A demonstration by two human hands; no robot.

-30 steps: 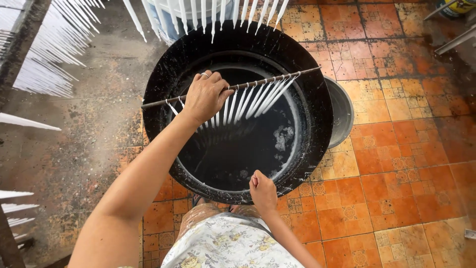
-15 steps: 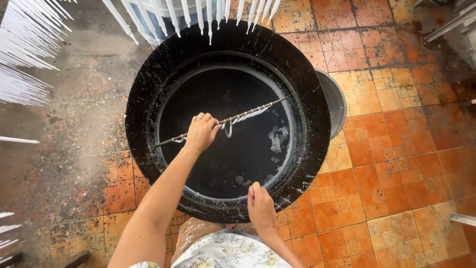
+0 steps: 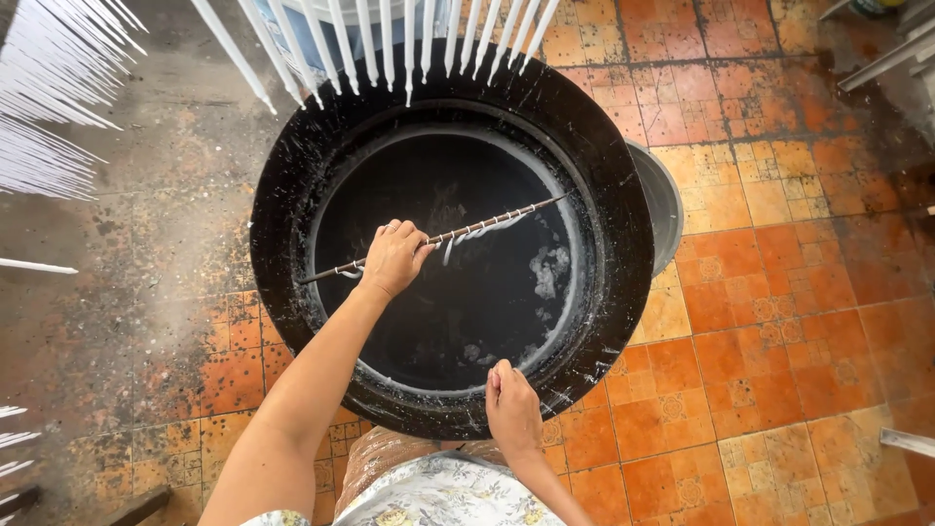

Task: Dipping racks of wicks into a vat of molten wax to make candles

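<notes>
Candles hang from a thin rod [image 3: 438, 237] that the left hand [image 3: 394, 258] holds across the middle of the frame, over the big black vat [image 3: 623, 244]. The left grip is closed around the rod near its left end. The rod lies low and slanted over the dark liquid, and only short white stubs show beneath it, so the candles look largely sunk in the bath; I judge this dip to be under way, not finished. The right hand [image 3: 511, 409] rests on the vat's near rim at the lower centre, fingers curled on the edge, holding nothing loose.

Along the top of the frame a row of long white candles [image 3: 390, 44] hangs tip-down, and more hang in rows [image 3: 58, 107] at the upper left; by their length these seem to be well built up. A grey bucket [image 3: 667, 200] stands just behind the vat at right, on the orange tiled floor [image 3: 779, 321].
</notes>
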